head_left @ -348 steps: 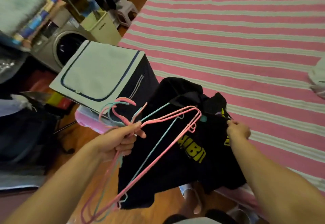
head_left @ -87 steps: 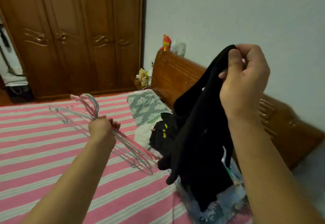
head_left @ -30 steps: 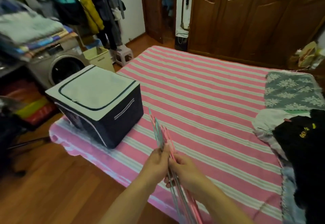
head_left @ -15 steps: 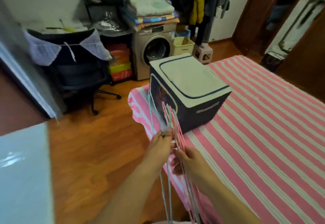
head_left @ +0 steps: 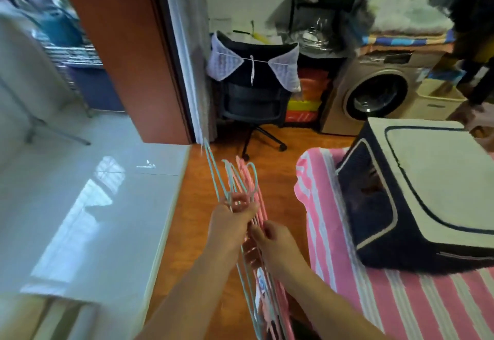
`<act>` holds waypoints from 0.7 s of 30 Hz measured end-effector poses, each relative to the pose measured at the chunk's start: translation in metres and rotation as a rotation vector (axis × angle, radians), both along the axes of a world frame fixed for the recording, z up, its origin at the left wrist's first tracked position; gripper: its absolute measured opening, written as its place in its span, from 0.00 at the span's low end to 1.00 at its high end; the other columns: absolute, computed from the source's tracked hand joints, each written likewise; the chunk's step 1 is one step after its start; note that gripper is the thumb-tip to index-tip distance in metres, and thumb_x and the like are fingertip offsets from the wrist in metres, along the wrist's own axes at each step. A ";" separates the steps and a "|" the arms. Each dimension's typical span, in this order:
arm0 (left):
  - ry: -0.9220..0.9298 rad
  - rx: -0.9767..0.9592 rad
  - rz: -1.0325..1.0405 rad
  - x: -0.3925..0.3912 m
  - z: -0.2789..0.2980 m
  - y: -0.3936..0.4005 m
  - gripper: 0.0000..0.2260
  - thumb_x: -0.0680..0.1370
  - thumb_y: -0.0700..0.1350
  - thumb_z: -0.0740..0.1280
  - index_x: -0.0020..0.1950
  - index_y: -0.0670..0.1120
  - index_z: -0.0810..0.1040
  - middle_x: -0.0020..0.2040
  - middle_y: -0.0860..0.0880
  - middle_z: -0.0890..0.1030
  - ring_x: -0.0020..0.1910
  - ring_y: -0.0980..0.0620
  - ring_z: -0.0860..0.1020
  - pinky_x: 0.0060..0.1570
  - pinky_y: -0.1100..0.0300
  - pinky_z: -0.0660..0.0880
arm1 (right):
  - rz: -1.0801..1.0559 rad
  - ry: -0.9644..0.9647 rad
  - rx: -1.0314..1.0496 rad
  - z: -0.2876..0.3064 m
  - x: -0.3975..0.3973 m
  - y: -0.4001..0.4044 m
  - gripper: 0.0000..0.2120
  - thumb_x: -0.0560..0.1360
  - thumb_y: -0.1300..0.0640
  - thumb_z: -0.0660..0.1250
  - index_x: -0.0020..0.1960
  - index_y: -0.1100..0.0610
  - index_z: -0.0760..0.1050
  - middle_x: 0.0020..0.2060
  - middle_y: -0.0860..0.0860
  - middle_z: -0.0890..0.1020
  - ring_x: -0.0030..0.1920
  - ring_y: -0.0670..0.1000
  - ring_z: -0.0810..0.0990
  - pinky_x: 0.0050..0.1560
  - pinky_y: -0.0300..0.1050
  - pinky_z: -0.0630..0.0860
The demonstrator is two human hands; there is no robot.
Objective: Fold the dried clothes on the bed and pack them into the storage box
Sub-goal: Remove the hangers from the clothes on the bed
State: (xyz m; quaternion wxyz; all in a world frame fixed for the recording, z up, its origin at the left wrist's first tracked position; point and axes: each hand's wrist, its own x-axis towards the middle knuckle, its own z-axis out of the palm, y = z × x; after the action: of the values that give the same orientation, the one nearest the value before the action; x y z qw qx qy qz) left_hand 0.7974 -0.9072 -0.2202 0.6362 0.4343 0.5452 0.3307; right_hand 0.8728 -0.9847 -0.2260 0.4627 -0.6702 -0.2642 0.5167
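Note:
A bundle of thin pink and teal hangers point(head_left: 242, 187) points away from me over the wooden floor. My left hand point(head_left: 230, 222) grips the bundle near the hooks, and my right hand point(head_left: 275, 240) holds it just behind, fingers closed on the wires. The navy storage box point(head_left: 374, 206) with a closed white zip lid stands on the corner of the pink striped bed point(head_left: 417, 305) to my right. No clothes are in view.
A black office chair point(head_left: 254, 93) stands ahead, with a washing machine point(head_left: 374, 93) and stacked towels beside it. A red-brown door panel point(head_left: 128, 45) and a shiny white tiled floor point(head_left: 88, 200) lie to the left. Wooden floor point(head_left: 192, 219) runs between tiles and bed.
The view has swung left, away from the bed toward the doorway and tiled floor. Both hands still hold the hanger bundle, and the storage box now sits at the right edge.

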 end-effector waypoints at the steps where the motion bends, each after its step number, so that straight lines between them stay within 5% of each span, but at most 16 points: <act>1: 0.039 0.017 0.038 -0.001 -0.002 0.012 0.06 0.74 0.40 0.77 0.47 0.47 0.81 0.37 0.46 0.84 0.33 0.49 0.81 0.40 0.52 0.79 | 0.034 0.003 -0.017 -0.003 -0.001 0.015 0.11 0.84 0.61 0.59 0.44 0.60 0.75 0.28 0.53 0.80 0.26 0.53 0.79 0.26 0.43 0.74; 4: 0.137 0.035 0.126 -0.001 -0.008 0.048 0.07 0.74 0.43 0.77 0.47 0.45 0.80 0.38 0.40 0.83 0.32 0.47 0.79 0.40 0.46 0.80 | 0.143 0.034 -0.073 -0.014 0.006 0.060 0.12 0.84 0.60 0.58 0.44 0.59 0.74 0.27 0.52 0.80 0.24 0.51 0.78 0.26 0.42 0.72; 8: 0.218 0.031 0.214 0.000 0.002 0.083 0.03 0.75 0.39 0.74 0.46 0.41 0.81 0.31 0.42 0.80 0.28 0.47 0.78 0.30 0.55 0.76 | 0.274 0.125 -0.121 -0.018 0.023 0.116 0.13 0.86 0.59 0.54 0.52 0.64 0.75 0.29 0.53 0.81 0.25 0.53 0.79 0.26 0.39 0.70; 11: 0.231 0.033 0.269 0.007 0.015 0.110 0.05 0.75 0.38 0.72 0.40 0.42 0.79 0.28 0.43 0.76 0.25 0.47 0.74 0.28 0.56 0.72 | 0.364 0.114 -0.086 -0.006 0.031 0.155 0.13 0.84 0.61 0.54 0.49 0.64 0.76 0.28 0.54 0.80 0.25 0.53 0.78 0.26 0.40 0.69; 18: 0.250 0.060 0.491 0.024 0.029 0.166 0.05 0.72 0.39 0.76 0.43 0.48 0.84 0.36 0.47 0.85 0.37 0.45 0.85 0.46 0.43 0.84 | 0.447 0.090 0.013 0.009 0.045 0.210 0.12 0.85 0.57 0.58 0.47 0.62 0.74 0.31 0.54 0.81 0.30 0.56 0.82 0.27 0.43 0.74; 21: 0.272 0.049 0.493 0.030 0.031 0.178 0.04 0.74 0.39 0.75 0.42 0.49 0.85 0.37 0.46 0.86 0.36 0.45 0.85 0.43 0.46 0.84 | 0.432 0.160 0.012 0.006 0.048 0.224 0.14 0.85 0.56 0.58 0.48 0.64 0.75 0.33 0.55 0.84 0.33 0.57 0.84 0.34 0.48 0.78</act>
State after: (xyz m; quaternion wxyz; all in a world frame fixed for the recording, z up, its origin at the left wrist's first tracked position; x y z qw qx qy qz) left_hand 0.8270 -0.7295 -0.1892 0.4466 0.3444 0.7067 0.4272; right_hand 0.9208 -0.7605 -0.2203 0.3646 -0.5524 -0.3671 0.6536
